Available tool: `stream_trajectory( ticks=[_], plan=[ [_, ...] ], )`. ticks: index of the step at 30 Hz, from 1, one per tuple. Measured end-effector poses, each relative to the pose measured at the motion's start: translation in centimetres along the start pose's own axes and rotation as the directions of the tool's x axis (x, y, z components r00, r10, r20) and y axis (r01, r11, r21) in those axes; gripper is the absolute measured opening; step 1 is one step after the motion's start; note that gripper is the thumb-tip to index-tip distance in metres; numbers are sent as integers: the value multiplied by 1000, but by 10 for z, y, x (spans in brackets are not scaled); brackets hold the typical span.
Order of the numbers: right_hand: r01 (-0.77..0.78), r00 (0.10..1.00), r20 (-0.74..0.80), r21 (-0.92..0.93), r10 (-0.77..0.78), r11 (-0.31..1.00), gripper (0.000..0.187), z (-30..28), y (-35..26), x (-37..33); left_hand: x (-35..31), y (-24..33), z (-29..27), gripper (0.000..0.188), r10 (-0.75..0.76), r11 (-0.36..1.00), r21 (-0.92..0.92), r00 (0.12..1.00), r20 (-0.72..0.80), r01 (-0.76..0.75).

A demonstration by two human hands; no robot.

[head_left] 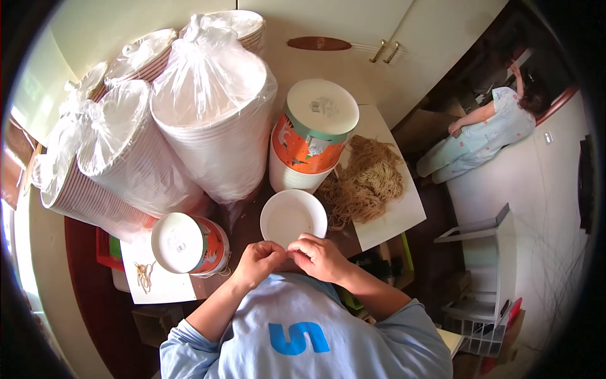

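Observation:
My left hand point(260, 263) and my right hand point(320, 258) meet in front of my chest, fingertips pinched close together. Whatever is between them is too small to make out. Just beyond lies the round white inside of a paper tub point(293, 216), facing up. Behind it rises a stack of upturned tubs point(307, 149), orange with a green band and a pale base on top. To the left stands another upturned orange tub point(215, 246), with thin cord round its lower edge. A tangled heap of tan cord point(372, 180) lies to the right.
Tall stacks of white tubs in clear plastic bags point(211, 132) crowd the back left. A few cord loops point(144, 276) lie on the white board point(164, 287) at left. A person point(492, 126) in patterned clothes is at the far right, beyond a white rack point(483, 278).

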State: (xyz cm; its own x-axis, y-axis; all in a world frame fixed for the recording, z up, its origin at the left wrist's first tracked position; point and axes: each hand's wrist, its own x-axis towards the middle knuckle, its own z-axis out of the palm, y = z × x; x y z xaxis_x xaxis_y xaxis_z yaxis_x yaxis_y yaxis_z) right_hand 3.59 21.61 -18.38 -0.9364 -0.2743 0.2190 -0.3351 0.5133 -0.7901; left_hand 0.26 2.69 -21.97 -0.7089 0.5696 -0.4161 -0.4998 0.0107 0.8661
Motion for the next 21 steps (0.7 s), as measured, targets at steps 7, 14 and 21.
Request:
stream_trajectory(
  ticks=[7,14,21],
  plan=[
    [-17,1000,8,-20,17,1000,14,8,0,-4,-7,-8,1,9,113,991,78,989,-100,-105],
    [128,992,-13,-36,-128,991,18,11,3,-5,-18,0,4,5,178,983,63,978,-114,-171],
    [204,979,16,-52,-203,978,20,14,1,-4,-25,-18,-3,4,208,977,79,968,-142,-199]
  ],
)
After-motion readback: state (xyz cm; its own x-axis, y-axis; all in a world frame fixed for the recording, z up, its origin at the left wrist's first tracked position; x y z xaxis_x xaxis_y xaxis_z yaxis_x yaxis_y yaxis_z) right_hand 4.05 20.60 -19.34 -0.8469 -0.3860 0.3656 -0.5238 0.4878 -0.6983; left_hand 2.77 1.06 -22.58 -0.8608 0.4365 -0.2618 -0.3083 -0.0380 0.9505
